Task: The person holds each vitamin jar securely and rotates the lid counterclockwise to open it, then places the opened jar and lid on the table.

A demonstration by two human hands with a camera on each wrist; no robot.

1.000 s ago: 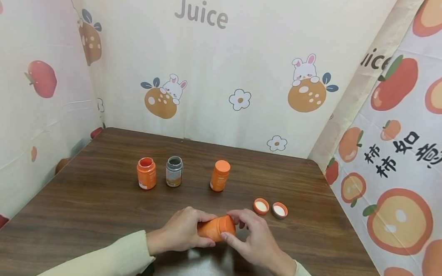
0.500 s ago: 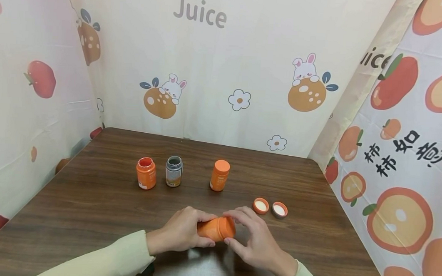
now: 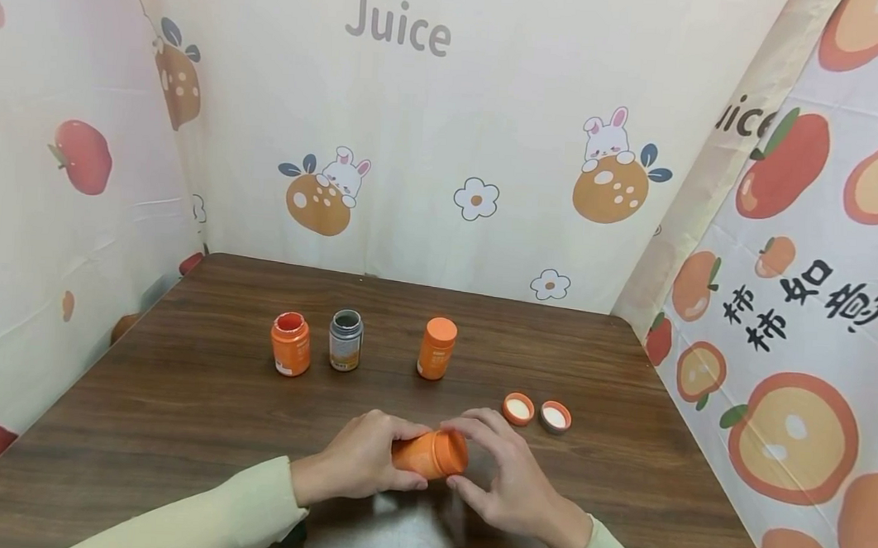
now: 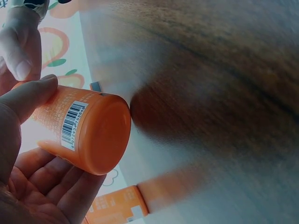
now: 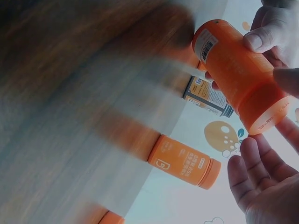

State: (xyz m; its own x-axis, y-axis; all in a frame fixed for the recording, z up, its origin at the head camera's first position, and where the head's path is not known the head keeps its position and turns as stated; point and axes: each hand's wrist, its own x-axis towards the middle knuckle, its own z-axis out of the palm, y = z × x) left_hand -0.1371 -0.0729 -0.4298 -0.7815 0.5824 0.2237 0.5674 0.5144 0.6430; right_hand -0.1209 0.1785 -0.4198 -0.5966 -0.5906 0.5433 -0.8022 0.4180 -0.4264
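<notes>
The right hand point(image 3: 512, 481) has shifted its fingers, loosely grasping the round orange cap point(image 3: 454, 454); turning seems unfinished. The left hand point(image 3: 362, 462) grasps the tilted orange plastic bottle point(image 3: 419, 455), nearer than the upright capped orange bottle point(image 3: 436, 352).

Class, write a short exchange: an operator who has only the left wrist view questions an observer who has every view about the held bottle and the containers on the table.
Operator: I can't see the far end of the orange bottle in the left hand. Does it have a cap?
Observer: Yes, the right wrist view shows an orange cap on that end.
Operator: The only containers I see are orange. Does another color stand on the table?
Observer: Yes, in the head view a gray jar stands there with its mouth open.
</notes>
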